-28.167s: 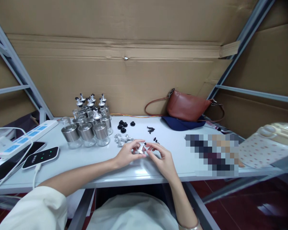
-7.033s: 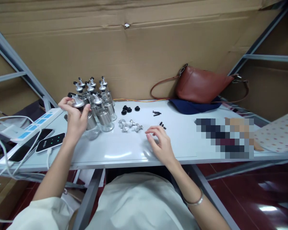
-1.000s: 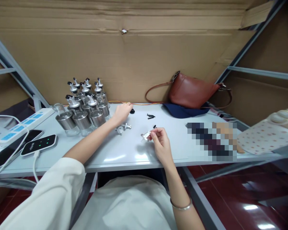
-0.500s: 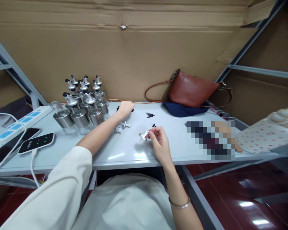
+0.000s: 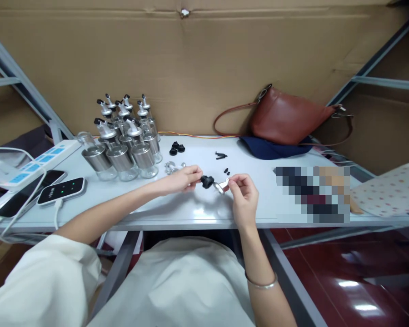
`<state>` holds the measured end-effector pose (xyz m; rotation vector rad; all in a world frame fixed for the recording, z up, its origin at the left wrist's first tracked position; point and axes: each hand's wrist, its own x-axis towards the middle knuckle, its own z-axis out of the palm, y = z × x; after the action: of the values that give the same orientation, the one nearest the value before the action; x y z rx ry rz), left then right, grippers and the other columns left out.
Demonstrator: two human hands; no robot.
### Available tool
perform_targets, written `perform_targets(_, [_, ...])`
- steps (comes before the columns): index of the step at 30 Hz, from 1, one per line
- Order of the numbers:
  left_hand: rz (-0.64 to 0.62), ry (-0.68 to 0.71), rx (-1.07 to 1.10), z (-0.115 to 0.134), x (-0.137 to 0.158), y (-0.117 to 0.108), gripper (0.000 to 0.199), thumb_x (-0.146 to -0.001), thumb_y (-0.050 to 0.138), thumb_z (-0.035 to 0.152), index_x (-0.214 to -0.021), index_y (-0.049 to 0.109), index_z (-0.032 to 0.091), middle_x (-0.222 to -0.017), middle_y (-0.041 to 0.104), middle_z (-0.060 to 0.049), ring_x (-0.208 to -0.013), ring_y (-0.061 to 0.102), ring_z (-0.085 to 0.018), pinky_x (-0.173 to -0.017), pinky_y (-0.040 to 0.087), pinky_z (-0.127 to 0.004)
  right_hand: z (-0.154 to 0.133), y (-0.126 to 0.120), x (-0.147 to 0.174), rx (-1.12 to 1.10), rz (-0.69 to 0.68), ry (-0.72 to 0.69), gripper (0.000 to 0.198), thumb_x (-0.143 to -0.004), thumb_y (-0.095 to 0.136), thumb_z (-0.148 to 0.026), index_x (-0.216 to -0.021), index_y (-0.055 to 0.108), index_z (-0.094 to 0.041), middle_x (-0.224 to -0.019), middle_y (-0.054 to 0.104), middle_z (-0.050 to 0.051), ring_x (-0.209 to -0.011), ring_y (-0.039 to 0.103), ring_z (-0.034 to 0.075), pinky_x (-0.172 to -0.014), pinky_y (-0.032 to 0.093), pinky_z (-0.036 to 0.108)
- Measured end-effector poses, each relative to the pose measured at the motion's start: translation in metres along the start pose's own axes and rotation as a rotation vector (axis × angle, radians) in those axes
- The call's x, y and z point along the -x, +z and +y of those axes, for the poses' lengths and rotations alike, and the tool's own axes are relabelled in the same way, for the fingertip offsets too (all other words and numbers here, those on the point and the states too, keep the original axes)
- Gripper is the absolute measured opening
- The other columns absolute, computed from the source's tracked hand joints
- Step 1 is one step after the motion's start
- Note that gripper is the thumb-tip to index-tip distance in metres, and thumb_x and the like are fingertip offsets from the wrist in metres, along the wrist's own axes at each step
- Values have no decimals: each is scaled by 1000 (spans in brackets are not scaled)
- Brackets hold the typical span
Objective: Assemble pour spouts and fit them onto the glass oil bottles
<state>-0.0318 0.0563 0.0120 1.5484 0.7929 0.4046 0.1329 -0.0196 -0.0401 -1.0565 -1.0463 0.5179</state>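
Note:
Between the fingertips of my left hand [image 5: 186, 178] is a black ribbed stopper [image 5: 207, 182]. My right hand [image 5: 244, 197] pinches a silver pourer spout [image 5: 221, 186] by its narrow end, its wide base turned toward the stopper. The two parts are close together; whether they touch I cannot tell. More silver spouts [image 5: 171, 167] lie on the table left of my left hand, partly hidden by it. Farther back sit several black stoppers [image 5: 176, 147]. Thin black pieces [image 5: 221, 156] and tiny black caps [image 5: 226, 171] lie just beyond my hands.
Several glass-and-steel bottles [image 5: 119, 156] with pourers stand at the left. A phone [image 5: 30, 193], a small black device [image 5: 62, 190] and a power strip [image 5: 41, 163] lie further left. A brown handbag [image 5: 289, 118] rests on a dark blue cap [image 5: 272, 149] at the back right.
My left hand has come back from the stoppers at the rear, bringing one black stopper up to the spout. My right hand still pinches the spout. The camera view has shifted slightly.

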Motion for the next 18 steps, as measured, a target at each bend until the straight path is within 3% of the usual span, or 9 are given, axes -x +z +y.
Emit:
perform_targets(3, [-84,-134,250,-20,8,4,14,-87,46,22,-75,40,17,-57,42,5,-41,39,-5,-38,23,-14,-3,0,1,72,-59,-8,8,-80,55,-25,-79,61,-20,-63,56,-3,-58,55,13,-57,44,27])
perform_targets(6, [-81,-155,429,-33,4,2,13,-86,47,20,-76,42,16,-59,51,1,-44,50,-8,-39,30,-16,-5,-1,1,114,-73,-31,12,-81,54,-25,-81,65,-20,-62,58,-2,-58,56,13,-58,45,27])
perform_targets(11, [-85,-140,498,-37,2,-2,10,-88,45,15,-80,47,11,-64,59,-5,-52,60,-12,-52,44,-21,-4,1,0,137,-78,-51,12,-82,56,-27,-83,66,-20,-65,61,-1,-59,58,13,-60,47,28])
perform_targets(18, [-62,-156,544,-35,4,-1,19,-91,37,13,-79,52,9,-66,58,-4,-54,60,-12,-57,46,-23,0,1,2,65,-85,-43,14,-76,66,-30,-85,60,-21,-67,56,-3,-63,56,13,-67,48,30])
